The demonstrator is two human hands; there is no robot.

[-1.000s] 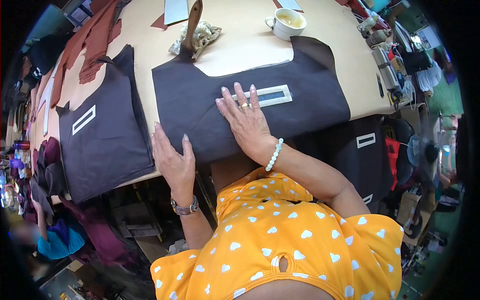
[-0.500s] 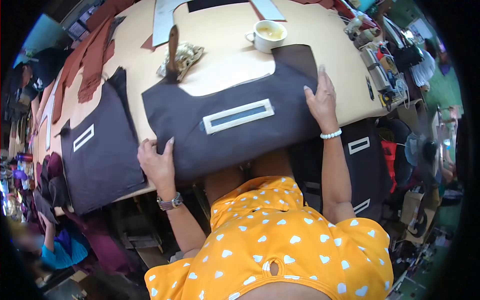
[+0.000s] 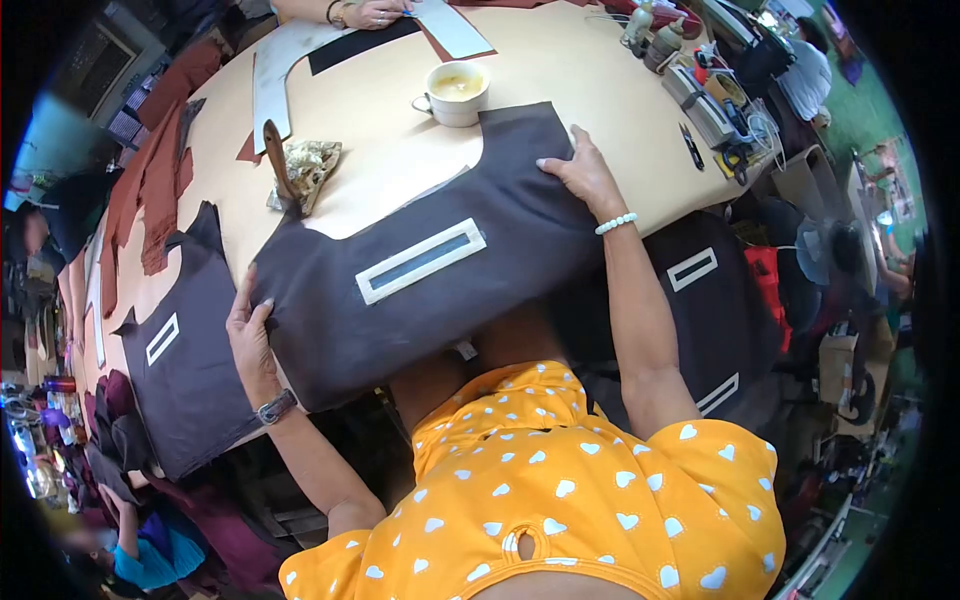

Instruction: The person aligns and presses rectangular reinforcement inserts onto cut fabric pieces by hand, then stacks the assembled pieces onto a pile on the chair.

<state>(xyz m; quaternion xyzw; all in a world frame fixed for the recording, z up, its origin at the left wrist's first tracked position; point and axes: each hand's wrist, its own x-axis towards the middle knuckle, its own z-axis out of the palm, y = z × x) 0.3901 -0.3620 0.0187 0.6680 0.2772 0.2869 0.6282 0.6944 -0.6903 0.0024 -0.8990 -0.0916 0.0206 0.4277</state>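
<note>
A dark brown cut fabric panel lies across the table's near edge, part of it hanging toward my lap. On it sits a cream rectangular frame strip around a bluish slot. My left hand grips the panel's left edge, thumb on top. The right edge is held by my right hand, thumb over the cloth and the other fingers along the far side. Just beyond the panel are a wooden-handled brush, a crumpled pale wad and a white cup with yellowish paste inside.
A stack of similar dark panels lies at left; more dark panels hang at right. Rust-coloured strips and a white pattern piece lie farther back. Another person's hand rests at the far side. Tools and bottles stand at right.
My hands have shifted the panel a little, and its left side now looks raised and creased. The view has turned, and another person's hand now shows at the far side.
</note>
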